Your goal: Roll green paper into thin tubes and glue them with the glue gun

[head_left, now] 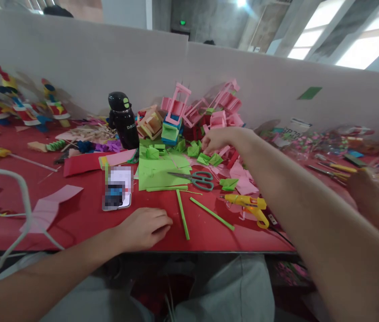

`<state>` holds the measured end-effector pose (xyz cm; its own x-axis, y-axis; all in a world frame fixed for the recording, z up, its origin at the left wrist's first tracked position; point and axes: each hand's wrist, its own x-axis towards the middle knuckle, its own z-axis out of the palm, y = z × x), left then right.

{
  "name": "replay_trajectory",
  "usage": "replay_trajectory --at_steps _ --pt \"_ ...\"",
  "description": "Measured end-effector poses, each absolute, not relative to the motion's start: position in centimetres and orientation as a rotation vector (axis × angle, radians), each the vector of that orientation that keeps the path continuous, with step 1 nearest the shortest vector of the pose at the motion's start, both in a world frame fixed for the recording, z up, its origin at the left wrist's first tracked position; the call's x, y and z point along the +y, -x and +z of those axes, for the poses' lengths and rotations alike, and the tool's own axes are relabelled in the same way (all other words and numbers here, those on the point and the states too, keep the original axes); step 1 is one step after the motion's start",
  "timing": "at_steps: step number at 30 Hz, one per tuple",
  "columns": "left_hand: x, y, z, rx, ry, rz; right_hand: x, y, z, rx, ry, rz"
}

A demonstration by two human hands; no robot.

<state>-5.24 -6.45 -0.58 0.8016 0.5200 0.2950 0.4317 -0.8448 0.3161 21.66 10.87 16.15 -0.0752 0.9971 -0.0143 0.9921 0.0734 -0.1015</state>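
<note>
My left hand [147, 228] rests on the red tabletop near its front edge, fingers loosely bent, thumb a little apart, nothing in it. To its right lie two narrow green paper strips [182, 214]. My right hand [219, 139] reaches over to the back of the table, fingers bent down and close together among folded green paper pieces [195, 148] and pink paper models [218, 120]. What its fingertips hold, if anything, is hidden. Grey-handled scissors [202, 180] lie partly on a stack of green paper [155, 172]. A yellow glue gun [248, 203] lies below my right forearm.
A black bottle [124, 123] stands behind a phone [118, 188]. A white cable [24, 197] loops at the left. Paper bird figures [24, 107] stand back left. Another person's hand [367, 188] is at the right. A white partition [85, 58] closes off the back.
</note>
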Motion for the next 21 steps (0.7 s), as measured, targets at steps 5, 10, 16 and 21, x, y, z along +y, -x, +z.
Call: replay_trajectory --at_steps 5,10,16,21 --pt "-7.2 4.4 -1.1 0.722 -2.801 0.662 4.9 -17.7 13.4 -2.711 1.918 0.309" --pt "-7.7 3.9 -1.7 0.68 -2.82 0.619 0.9 -17.4 8.2 -2.728 1.824 0.264" --pt "-7.5 4.0 -1.8 0.726 -2.752 0.668 1.8 -18.3 5.0 -2.61 1.709 0.247" --pt "-6.4 4.6 -1.8 0.825 -2.809 0.665 4.4 -17.2 4.2 -2.567 1.695 0.157"
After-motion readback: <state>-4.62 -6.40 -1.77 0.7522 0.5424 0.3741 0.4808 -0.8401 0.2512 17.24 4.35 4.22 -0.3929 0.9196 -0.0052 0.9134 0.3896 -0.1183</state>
